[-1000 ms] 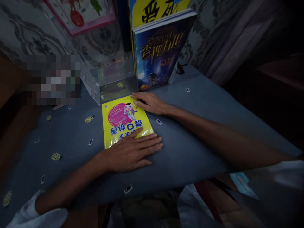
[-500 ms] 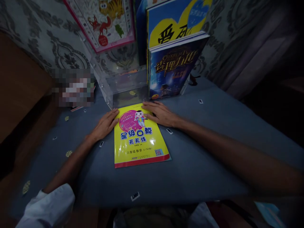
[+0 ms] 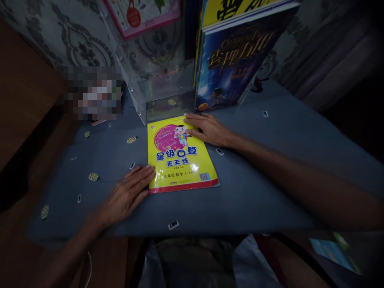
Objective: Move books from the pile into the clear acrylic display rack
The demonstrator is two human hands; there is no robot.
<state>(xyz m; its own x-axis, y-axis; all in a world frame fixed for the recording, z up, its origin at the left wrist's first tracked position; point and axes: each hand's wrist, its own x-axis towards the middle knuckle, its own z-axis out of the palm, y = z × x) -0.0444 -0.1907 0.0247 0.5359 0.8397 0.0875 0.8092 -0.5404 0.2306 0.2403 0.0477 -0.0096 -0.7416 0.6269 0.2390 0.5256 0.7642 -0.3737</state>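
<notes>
A yellow workbook (image 3: 180,156) with a red bottom band, a pink circle and a cartoon figure on its cover lies flat and closed on the blue-grey tablecloth (image 3: 255,192). My left hand (image 3: 127,192) rests by the workbook's lower left edge, fingers stretched out and their tips on its border. At the upper right edge lies my right hand (image 3: 210,130), palm down, its extended fingers on the cover near the cartoon figure. Neither hand grips anything.
Behind the workbook stands a clear acrylic rack (image 3: 168,86). It holds a dark blue book (image 3: 231,68) and a pink-edged picture book (image 3: 150,20). Some items at the left are blurred out. A patterned curtain (image 3: 84,44) hangs at the back.
My left hand has slid down from the workbook's upper left edge to its lower left edge. My right hand stays at the upper right. The view has tilted downward.
</notes>
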